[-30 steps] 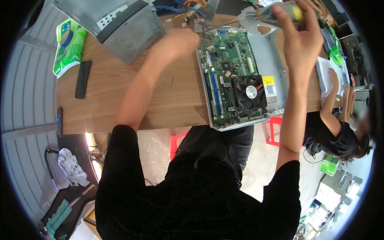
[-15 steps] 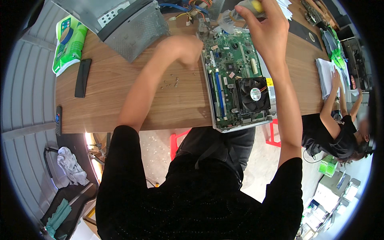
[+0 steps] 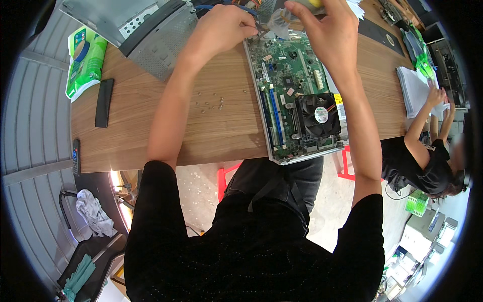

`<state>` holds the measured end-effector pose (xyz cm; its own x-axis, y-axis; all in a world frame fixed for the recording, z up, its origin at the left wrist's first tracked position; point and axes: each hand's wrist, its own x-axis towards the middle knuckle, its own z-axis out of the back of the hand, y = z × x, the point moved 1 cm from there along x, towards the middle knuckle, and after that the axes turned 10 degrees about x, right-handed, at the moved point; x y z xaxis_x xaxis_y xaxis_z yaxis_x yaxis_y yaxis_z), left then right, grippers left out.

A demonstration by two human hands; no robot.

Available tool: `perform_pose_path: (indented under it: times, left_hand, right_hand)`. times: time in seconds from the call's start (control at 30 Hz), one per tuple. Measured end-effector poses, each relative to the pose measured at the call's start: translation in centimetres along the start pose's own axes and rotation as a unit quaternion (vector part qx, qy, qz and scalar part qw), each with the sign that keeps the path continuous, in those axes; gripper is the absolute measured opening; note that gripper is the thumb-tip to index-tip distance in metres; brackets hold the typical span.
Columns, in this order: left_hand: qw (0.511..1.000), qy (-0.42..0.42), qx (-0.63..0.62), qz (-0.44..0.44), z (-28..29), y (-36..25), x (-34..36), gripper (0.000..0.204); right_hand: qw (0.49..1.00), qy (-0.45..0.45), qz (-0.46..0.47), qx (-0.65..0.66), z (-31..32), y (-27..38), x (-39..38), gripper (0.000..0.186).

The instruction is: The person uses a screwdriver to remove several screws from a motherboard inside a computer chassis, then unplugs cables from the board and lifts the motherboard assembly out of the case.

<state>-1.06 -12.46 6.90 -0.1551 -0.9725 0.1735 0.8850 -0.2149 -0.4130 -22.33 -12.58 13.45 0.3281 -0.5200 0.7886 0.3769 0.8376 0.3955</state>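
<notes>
Left hand point(image 3: 224, 29) at board's top-left corner, fingertips drawn together, can't tell on what. Right hand point(image 3: 333, 43) curled round a yellow-ended object point(image 3: 315, 3), clear plastic point(image 3: 278, 24) just beside. Green circuit board point(image 3: 302, 60) with black fan point(image 3: 319, 116) sits in metal tray point(image 3: 307, 158) on table point(image 3: 126, 138), loose screws point(image 3: 220, 105) left of it.

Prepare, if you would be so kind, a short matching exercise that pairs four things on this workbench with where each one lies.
Things:
1. Black square cooling fan
2. Dark blue ring-shaped roll
3. Small metal screws
4. White stack of paper

Places:
A. Scattered on the brown wooden table, left of the circuit board
B. Near the table's right end
C. On the green circuit board
D. On the green-and-white plastic package

Pairs: 1-C, 2-D, 3-A, 4-B
</notes>
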Motion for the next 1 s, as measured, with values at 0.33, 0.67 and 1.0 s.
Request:
perform_pose_path:
  times: [0.33,0.67,1.0]
  left_hand:
    - [0.991,-0.096,-0.054,-0.075,0.0,-1.1,0.1,0.037]
    - [0.986,-0.123,0.003,-0.116,-2.4,-0.9,0.8,0.051]
    - [0.989,-0.093,-0.015,-0.115,-4.3,1.0,2.5,0.024]
  right_hand:
    - [1.0,-0.017,0.026,0.0,-0.8,0.4,0.4,0.036]
    - [0.997,-0.069,0.004,-0.041,-1.4,-1.0,0.8,0.029]
    - [0.995,-0.099,0.007,-0.002,-1.9,-1.9,0.9,0.028]
